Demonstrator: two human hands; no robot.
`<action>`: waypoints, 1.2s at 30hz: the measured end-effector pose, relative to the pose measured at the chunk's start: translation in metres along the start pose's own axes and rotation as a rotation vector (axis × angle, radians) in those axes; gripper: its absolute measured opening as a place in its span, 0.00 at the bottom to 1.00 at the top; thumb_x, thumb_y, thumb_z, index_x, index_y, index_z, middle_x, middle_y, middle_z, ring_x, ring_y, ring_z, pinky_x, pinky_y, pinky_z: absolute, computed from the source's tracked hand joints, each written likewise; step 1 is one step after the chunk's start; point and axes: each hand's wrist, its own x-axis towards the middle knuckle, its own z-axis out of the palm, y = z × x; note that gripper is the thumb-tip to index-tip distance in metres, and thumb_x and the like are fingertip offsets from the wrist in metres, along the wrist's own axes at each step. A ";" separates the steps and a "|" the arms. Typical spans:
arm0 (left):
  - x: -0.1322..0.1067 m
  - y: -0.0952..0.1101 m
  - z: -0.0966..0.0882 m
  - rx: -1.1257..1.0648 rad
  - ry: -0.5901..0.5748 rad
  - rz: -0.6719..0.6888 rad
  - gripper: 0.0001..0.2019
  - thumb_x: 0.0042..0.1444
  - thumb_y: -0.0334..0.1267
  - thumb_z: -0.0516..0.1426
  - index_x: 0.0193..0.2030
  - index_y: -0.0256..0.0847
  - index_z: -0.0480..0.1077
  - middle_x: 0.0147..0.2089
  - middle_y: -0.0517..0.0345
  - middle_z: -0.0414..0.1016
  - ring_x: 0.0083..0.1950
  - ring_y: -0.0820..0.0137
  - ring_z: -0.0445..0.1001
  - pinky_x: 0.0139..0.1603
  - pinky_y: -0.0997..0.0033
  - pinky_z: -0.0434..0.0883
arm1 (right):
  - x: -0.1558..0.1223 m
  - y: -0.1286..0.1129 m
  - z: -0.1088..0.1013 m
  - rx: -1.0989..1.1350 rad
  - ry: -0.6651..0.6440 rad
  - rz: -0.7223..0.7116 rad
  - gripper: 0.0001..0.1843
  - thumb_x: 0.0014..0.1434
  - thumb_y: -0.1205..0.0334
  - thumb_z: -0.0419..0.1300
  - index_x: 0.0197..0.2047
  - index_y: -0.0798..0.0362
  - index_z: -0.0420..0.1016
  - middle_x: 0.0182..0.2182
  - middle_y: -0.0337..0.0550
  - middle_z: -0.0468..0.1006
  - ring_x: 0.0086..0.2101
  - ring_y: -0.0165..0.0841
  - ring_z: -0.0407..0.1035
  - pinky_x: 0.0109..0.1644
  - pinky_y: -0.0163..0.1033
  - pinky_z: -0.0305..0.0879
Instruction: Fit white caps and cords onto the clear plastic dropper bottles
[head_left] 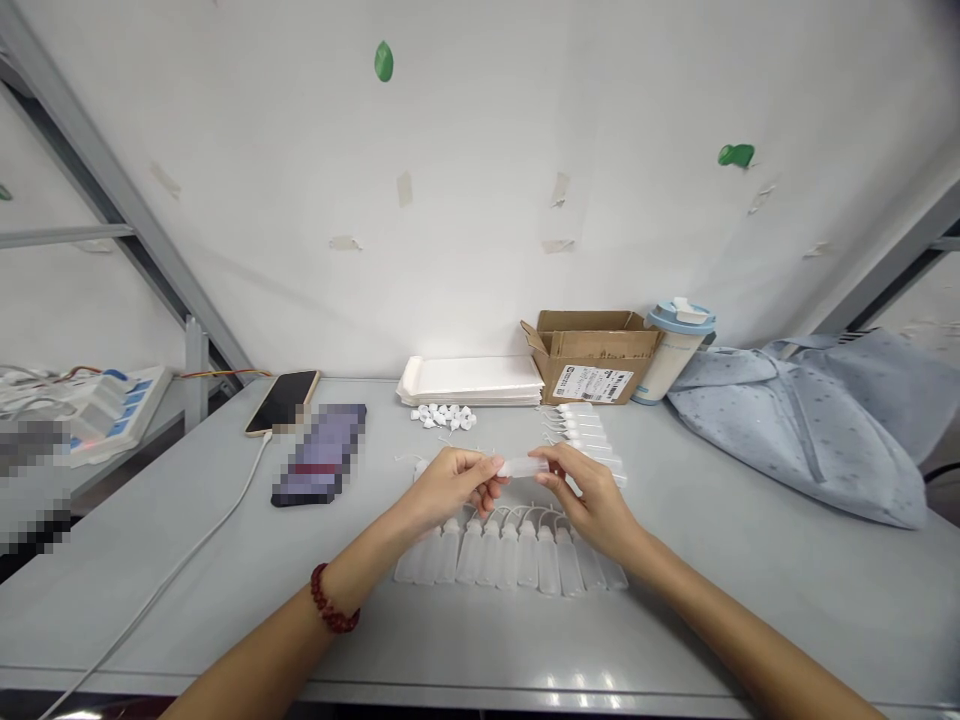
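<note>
A small translucent plastic bottle [523, 467] is held level between both hands above the table. My left hand [459, 482] is closed with thumb and fingers at its left end. My right hand [589, 492] pinches its right end; the fingertips hide both ends. Just below my hands lies a row of several similar bottles [508, 555], side by side, with thin white strings at their tops. More white-capped bottles [587, 432] with strings lie behind my right hand. A heap of small white caps [443, 416] sits farther back.
Behind the caps lies a stack of white padded envelopes [474, 380]. An open cardboard box [592, 355], a blue-lidded cup [675, 350] and a pale blue cloth bag [802, 425] stand to the right. A phone [283, 402], a pixelated purple object [321, 453] and a white cable [191, 555] lie left.
</note>
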 end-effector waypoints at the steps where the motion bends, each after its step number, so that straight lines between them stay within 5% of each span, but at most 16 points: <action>1: 0.000 0.000 0.000 -0.012 -0.004 -0.001 0.17 0.53 0.48 0.56 0.27 0.32 0.71 0.23 0.60 0.66 0.22 0.76 0.65 0.23 0.75 0.66 | 0.000 0.000 0.000 -0.001 -0.006 0.000 0.08 0.63 0.63 0.48 0.42 0.54 0.67 0.26 0.41 0.68 0.27 0.31 0.63 0.31 0.35 0.61; 24: 0.002 0.001 0.001 0.265 0.069 0.129 0.15 0.51 0.46 0.55 0.25 0.35 0.68 0.24 0.60 0.68 0.26 0.74 0.69 0.30 0.74 0.67 | 0.005 -0.008 -0.006 0.124 -0.079 0.284 0.16 0.62 0.56 0.48 0.30 0.54 0.70 0.25 0.40 0.71 0.26 0.30 0.63 0.30 0.35 0.59; 28: 0.008 0.001 -0.018 0.357 0.238 0.184 0.14 0.53 0.44 0.53 0.26 0.35 0.70 0.23 0.58 0.70 0.25 0.73 0.69 0.30 0.73 0.68 | 0.008 0.005 -0.012 0.088 0.008 0.308 0.15 0.61 0.55 0.48 0.33 0.54 0.70 0.25 0.40 0.70 0.27 0.31 0.64 0.30 0.34 0.60; 32: 0.014 -0.002 -0.047 0.799 0.538 0.348 0.11 0.54 0.37 0.49 0.34 0.36 0.71 0.33 0.53 0.74 0.34 0.67 0.71 0.38 0.68 0.68 | 0.013 0.034 -0.023 -0.046 0.155 0.324 0.14 0.60 0.56 0.50 0.38 0.55 0.72 0.28 0.42 0.72 0.28 0.32 0.65 0.32 0.36 0.63; 36: 0.022 -0.013 -0.073 1.125 0.604 0.431 0.12 0.54 0.31 0.47 0.38 0.34 0.71 0.40 0.48 0.74 0.43 0.62 0.70 0.46 0.61 0.67 | 0.014 0.063 -0.035 -0.211 0.198 0.385 0.16 0.57 0.56 0.51 0.41 0.56 0.73 0.32 0.46 0.75 0.28 0.34 0.67 0.33 0.38 0.64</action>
